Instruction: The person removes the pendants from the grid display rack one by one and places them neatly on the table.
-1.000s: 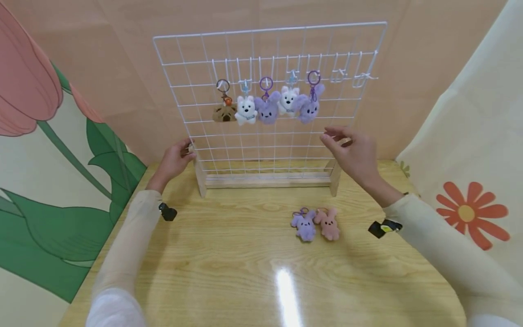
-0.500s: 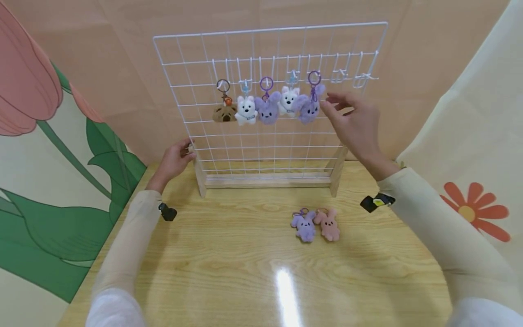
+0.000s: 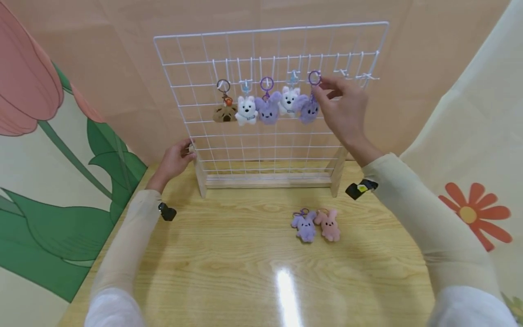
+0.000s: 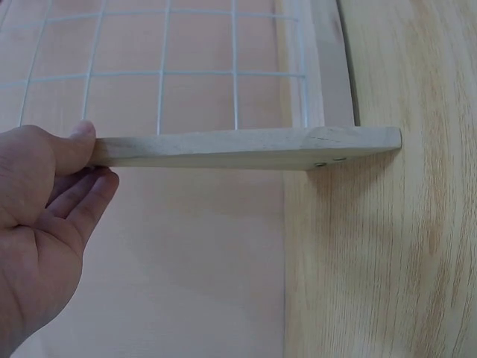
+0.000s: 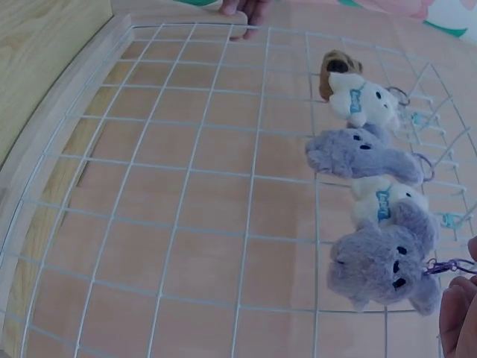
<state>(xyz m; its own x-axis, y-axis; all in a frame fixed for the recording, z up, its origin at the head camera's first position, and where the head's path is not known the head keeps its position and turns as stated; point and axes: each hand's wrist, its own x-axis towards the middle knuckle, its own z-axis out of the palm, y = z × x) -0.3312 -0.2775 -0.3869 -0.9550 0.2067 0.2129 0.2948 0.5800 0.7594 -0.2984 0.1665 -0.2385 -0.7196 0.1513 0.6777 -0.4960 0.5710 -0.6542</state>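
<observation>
A white wire grid rack (image 3: 261, 141) stands upright on wooden feet. My left hand (image 3: 175, 160) grips the end of its left wooden upright (image 4: 246, 145), thumb on one face and fingers on the other in the left wrist view. The thumb and fingers of my right hand (image 3: 347, 106) pinch at the purple ring (image 3: 314, 77) of the rightmost hanging purple bunny keychain (image 3: 309, 111). In the right wrist view its purple clasp (image 5: 445, 266) runs in between the fingertips. That bunny hangs beside a white dog keychain (image 3: 289, 101).
Another purple bunny (image 3: 267, 110), a second white dog (image 3: 246, 110) and a brown bear keychain (image 3: 225, 113) hang to the left. Bare white hooks (image 3: 365, 77) project at the right. A purple bunny (image 3: 305, 227) and a pink bunny (image 3: 329, 226) lie on the wooden table (image 3: 229, 263).
My right hand has risen from beside the lower grid and moved left to the rightmost purple bunny's ring, its fingertips closing there. The left hand stays on the upright.
</observation>
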